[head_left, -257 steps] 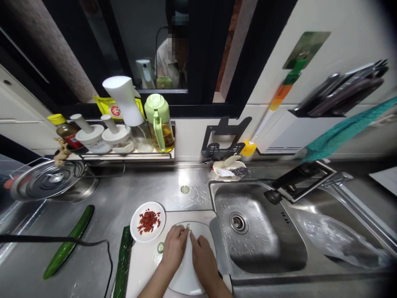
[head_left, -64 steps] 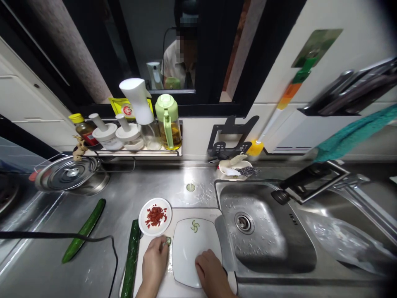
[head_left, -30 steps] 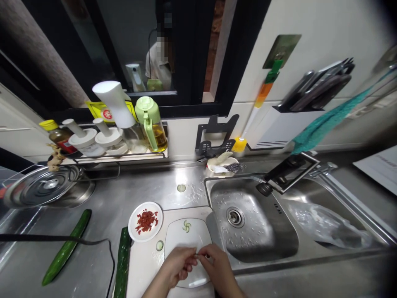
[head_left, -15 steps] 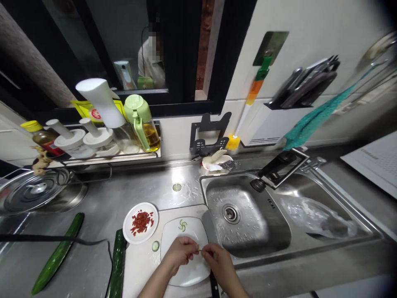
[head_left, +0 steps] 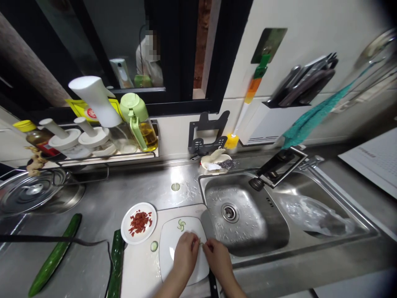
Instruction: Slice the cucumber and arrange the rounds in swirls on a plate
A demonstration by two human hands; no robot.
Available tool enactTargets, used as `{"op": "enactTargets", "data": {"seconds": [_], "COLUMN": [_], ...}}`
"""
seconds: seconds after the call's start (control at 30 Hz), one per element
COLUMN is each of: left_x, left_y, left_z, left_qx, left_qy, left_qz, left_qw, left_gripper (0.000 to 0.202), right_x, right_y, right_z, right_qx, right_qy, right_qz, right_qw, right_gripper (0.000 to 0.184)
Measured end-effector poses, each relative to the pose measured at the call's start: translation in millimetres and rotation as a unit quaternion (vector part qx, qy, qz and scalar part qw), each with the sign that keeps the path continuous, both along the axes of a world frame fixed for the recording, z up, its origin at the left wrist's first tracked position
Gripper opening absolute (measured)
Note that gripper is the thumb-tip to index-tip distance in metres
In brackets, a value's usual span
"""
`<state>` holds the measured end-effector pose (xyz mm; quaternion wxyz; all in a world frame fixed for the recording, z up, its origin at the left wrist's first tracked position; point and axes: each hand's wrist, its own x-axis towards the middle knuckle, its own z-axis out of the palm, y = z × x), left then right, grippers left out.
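Pinching sliver (head_left: 200, 243) in left hand (head_left: 186, 253) and right hand (head_left: 218, 257) over right side of plate (head_left: 167, 238), likely fingertip-light for control, clear of far slices (head_left: 181, 225).

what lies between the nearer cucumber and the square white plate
The head view shows a cucumber slice there, on the pale cutting board, near the square plate.

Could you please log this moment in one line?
sliver: held between left hand and right hand | square plate: green curls near far edge

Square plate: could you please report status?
Left hand over plate, right hand at its edge; tiny piece between, grip unclear. Green slices on plate. Black handle alongside.
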<state>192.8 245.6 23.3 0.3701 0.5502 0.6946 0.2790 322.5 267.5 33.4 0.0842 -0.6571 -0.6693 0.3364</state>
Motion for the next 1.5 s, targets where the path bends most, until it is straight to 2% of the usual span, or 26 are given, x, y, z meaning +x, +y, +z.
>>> {"op": "enactTargets", "data": {"seconds": [0.17,0.33,0.47,0.6,0.73,0.87,0.93,1.0,1.07,1.5], "left_x": [0.0,0.5,2.9,1.9,1.2,2.4,2.3,1.7,0.8,1.7], "left_y": [-1.3,-4.5,-6.6,-8.9,-12.7,-15.9,-16.6,-16.9,-17.2,-19.6], "left_z": [0.4,1.7,0.8,-1.6,-6.5,-11.4,-12.7,-13.1,-12.8,-15.0], "left_qx": [-0.013,-0.048,-0.060,0.006,0.109,0.156,0.165,0.165,0.163,0.176], "left_qy": [0.022,0.052,0.093,0.100,0.104,0.103,0.100,0.101,0.105,0.114], "left_qz": [0.013,0.016,0.011,-0.006,-0.048,-0.055,-0.060,-0.066,-0.074,-0.085], "left_qw": [1.000,0.997,0.994,0.995,0.987,0.981,0.979,0.979,0.978,0.974], "left_gripper": [0.019,0.020,0.017,0.018,0.021,0.020,0.020,0.021,0.021,0.022], "right_x": [-0.5,-1.8,-7.5,-13.3,-8.9,6.3,12.6,15.3,14.7,9.1], "right_y": [2.1,14.3,26.9,35.0,30.5,6.4,-8.6,-20.8,-27.5,-27.4], "right_z": [6.8,15.9,20.5,25.6,26.1,11.5,1.2,-6.7,-10.1,-5.7], "right_qx": [0.021,0.063,0.084,0.100,0.110,0.137,0.142,0.144,0.146,0.168], "right_qy": [-0.050,-0.137,-0.150,-0.157,-0.165,-0.174,-0.169,-0.186,-0.208,-0.236], "right_qz": [0.024,0.117,0.180,0.225,0.224,0.190,0.203,0.216,0.228,0.218], "right_qw": [0.998,0.982,0.969,0.956,0.954,0.956,0.954,0.948,0.940,0.932], "right_gripper": [0.018,0.016,0.014,0.011,0.012,0.019,0.024,0.040,0.047,0.046]}}
